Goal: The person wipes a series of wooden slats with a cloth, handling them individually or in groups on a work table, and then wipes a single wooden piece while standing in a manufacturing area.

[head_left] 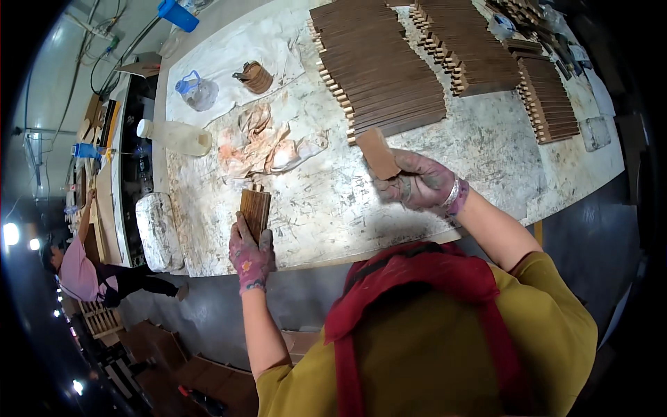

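Observation:
My left hand (251, 260), in a stained pink glove, grips a short, dark-grained wooden piece (256, 208) near the table's front edge. Small light pegs poke out of its far end. To the right and higher up, my gloved right hand (422, 182) holds a flat tan piece (378, 153) that looks like folded sandpaper; its exact kind is not certain. Apart from each other, the tan piece and the wooden one do not touch. Beyond the left hand lies a crumpled, orange-stained cloth (260, 146).
Rows of brown wooden pieces with light pegs (382, 66) cover the table's far side. A plastic bottle (177, 137), a clear jug with a blue handle (198, 94) and a brown-stained container (256, 78) stand at left. Another person (83, 271) stands at far left.

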{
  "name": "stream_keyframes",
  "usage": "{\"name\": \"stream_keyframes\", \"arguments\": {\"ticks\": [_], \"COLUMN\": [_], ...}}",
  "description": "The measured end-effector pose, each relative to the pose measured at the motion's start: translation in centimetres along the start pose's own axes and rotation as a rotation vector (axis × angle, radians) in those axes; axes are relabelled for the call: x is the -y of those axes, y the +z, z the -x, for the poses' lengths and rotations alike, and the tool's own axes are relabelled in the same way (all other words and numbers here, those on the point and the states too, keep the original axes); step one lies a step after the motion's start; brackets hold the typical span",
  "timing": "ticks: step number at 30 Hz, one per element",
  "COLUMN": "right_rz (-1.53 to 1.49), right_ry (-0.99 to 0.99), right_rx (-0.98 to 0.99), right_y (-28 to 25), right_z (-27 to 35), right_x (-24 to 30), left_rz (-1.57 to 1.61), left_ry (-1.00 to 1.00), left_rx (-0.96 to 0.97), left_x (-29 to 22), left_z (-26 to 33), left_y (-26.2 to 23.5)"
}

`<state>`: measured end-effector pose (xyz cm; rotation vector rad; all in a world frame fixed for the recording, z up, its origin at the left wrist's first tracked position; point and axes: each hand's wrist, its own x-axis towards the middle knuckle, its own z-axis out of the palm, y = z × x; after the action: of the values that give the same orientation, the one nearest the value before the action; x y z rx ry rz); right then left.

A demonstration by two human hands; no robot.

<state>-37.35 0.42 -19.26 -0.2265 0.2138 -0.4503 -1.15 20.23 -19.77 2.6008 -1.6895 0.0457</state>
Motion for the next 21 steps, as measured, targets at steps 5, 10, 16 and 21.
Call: {"name": "stream_keyframes", "arguments": {"ticks": [5, 10, 16, 21], "right_rz": [-0.042, -0.201, 0.084, 0.096], "right_ry": [0.059, 0.126, 0.063, 0.146], "right_rx": [-0.058, -0.042, -0.045, -0.251], "right_y": [1.4, 4.1, 4.6, 5.5], "right_z": [-2.2, -4.7, -5.7, -7.0], "right_x": [-0.2, -0.7, -2.1, -2.3], "left_rz": [0.450, 0.663, 0.699, 0.807], "left_ry": [0.156, 0.643, 0.998, 1.148], "left_rx": [-0.028, -0.099, 0.101, 0.101], "left_x": [-3.3, -10.6, -12.0, -10.6], "left_z": [-4.5, -9.5, -13.3, -15.8], "left_y": [-7.4, -10.4, -7.9, -5.8]}}
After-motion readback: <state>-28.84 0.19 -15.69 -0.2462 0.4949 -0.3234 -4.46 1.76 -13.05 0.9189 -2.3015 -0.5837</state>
